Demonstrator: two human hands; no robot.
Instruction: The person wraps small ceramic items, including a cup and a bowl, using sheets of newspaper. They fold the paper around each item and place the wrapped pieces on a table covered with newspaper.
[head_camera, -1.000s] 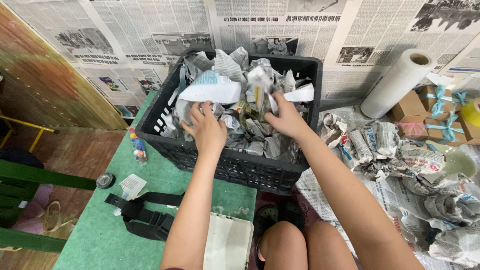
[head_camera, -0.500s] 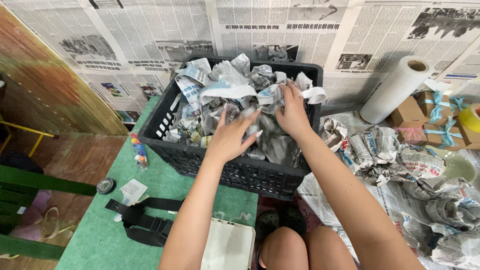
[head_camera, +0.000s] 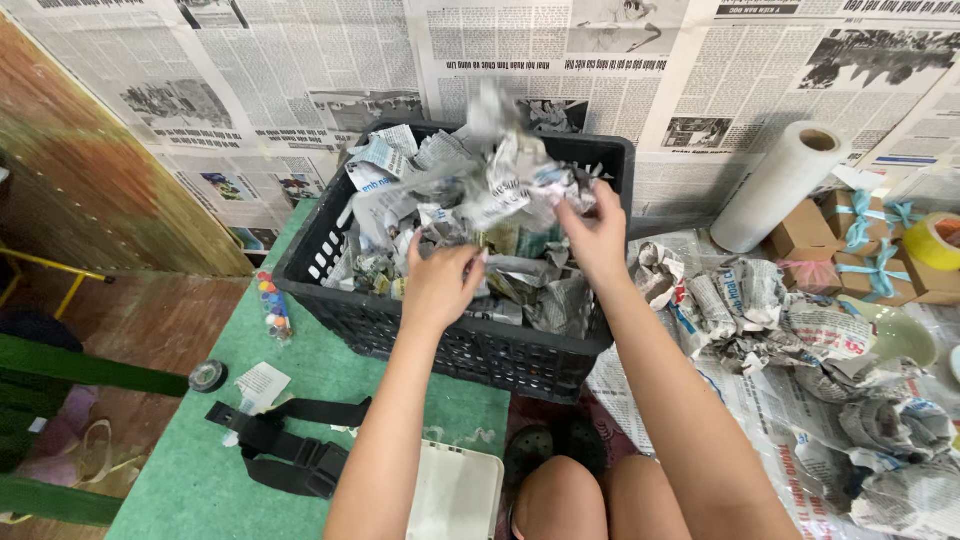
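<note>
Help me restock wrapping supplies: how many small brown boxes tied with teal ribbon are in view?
2, possibly more hidden. Both sit at the right by the wall: one ribboned box just right of the white paper roll, the other ribboned box in front of it, beside the yellow tape roll.

Green mat (head_camera: 330, 395) and newspaper sheets (head_camera: 745, 390) on the floor.
On my mat: black crate (head_camera: 440, 340), paint strip (head_camera: 272, 305), tape roll (head_camera: 208, 376), black strap (head_camera: 290, 450), white box (head_camera: 455, 495). On the sheets: paper bundles (head_camera: 800, 340), gift boxes (head_camera: 850, 245).
</note>
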